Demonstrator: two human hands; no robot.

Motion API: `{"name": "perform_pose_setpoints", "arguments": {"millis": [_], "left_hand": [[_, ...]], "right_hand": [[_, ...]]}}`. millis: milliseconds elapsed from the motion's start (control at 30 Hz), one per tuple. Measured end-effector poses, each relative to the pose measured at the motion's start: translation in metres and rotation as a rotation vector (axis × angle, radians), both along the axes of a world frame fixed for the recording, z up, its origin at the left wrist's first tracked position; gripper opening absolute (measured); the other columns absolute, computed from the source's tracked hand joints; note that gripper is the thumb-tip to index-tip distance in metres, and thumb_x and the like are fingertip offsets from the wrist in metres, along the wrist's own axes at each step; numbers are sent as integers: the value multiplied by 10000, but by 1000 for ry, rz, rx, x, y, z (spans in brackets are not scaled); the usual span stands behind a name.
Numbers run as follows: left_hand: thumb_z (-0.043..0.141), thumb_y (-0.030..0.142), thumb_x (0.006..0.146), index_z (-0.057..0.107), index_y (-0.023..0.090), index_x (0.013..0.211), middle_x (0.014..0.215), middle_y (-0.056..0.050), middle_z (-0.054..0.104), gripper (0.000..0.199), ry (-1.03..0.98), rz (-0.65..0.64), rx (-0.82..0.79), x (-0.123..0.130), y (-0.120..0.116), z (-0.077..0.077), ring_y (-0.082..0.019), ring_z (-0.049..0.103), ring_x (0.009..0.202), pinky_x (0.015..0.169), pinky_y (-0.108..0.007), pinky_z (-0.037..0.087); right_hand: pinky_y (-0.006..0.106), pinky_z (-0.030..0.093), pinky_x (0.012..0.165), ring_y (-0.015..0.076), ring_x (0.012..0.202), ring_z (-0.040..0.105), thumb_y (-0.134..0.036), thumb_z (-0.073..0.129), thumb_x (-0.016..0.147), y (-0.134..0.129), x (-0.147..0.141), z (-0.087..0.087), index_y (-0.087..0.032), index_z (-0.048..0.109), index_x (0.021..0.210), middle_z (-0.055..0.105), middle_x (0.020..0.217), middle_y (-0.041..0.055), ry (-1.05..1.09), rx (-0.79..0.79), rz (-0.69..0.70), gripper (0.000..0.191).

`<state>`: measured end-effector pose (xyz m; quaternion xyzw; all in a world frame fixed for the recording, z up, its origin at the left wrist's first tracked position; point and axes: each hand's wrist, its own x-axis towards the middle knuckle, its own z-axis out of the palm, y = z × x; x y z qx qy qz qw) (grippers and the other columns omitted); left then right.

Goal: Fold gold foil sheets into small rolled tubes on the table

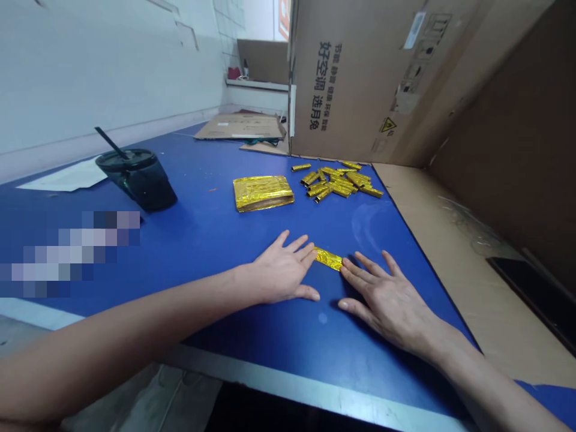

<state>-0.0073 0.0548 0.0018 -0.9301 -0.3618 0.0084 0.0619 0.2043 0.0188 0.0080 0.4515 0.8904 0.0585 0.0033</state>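
Note:
A flat strip of shiny gold foil [329, 258] lies on the blue tabletop [288, 336] between my hands. My left hand [285, 267] is spread, its fingertips touching the strip's left end. At the right end rest the fingertips of my right hand [382, 294], which is also spread with its thumb apart. Beyond my left hand sits a flat stack of gold foil sheets [263, 193]. Several folded gold foil pieces [339, 183] are heaped farther back to the right.
A dark cup with a straw [146, 183] stands at the left, beside a white paper [67, 175]. Flat cardboard [243, 127] lies at the back. A large cardboard box wall [360, 90] rises behind the foil pieces, with brown cardboard [423, 240] along the right edge.

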Motion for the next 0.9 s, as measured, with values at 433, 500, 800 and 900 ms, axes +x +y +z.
{"name": "perform_pose_setpoints", "arguments": {"millis": [433, 500, 800, 900], "left_hand": [[249, 682, 738, 130, 36, 1340, 1401, -197, 108, 891, -109, -73, -196, 30, -10, -11, -257, 64, 1299, 1029, -402, 113], [226, 672, 752, 129, 62, 1345, 1407, -176, 97, 856, -89, -47, -203, 17, -5, -12, -252, 59, 1301, 1026, -425, 101], [340, 669, 723, 304, 35, 1287, 1337, -217, 292, 850, -16, 0, -97, 4, -23, 0, -293, 249, 1250, 999, -461, 143], [393, 655, 710, 443, 27, 1197, 1239, -226, 436, 796, -5, -17, -8, 10, -31, 0, -309, 372, 1174, 984, -463, 176]], "right_hand": [[605, 193, 953, 314, 1166, 393, -494, 387, 814, 0, 0, -2, -152, 464, 1210, 480, 1254, 98, 59, 2, 10, 528], [609, 204, 944, 315, 1160, 400, -499, 375, 819, 0, 0, 0, -164, 494, 1182, 489, 1245, 93, 65, -1, -4, 507], [621, 201, 934, 303, 1176, 383, -498, 288, 853, 9, 9, 2, -212, 494, 1176, 489, 1249, 61, 77, -48, -41, 477], [619, 198, 937, 298, 1196, 356, -508, 285, 850, 11, 9, 0, -205, 507, 1164, 491, 1247, 71, 70, -19, -62, 490]]}}
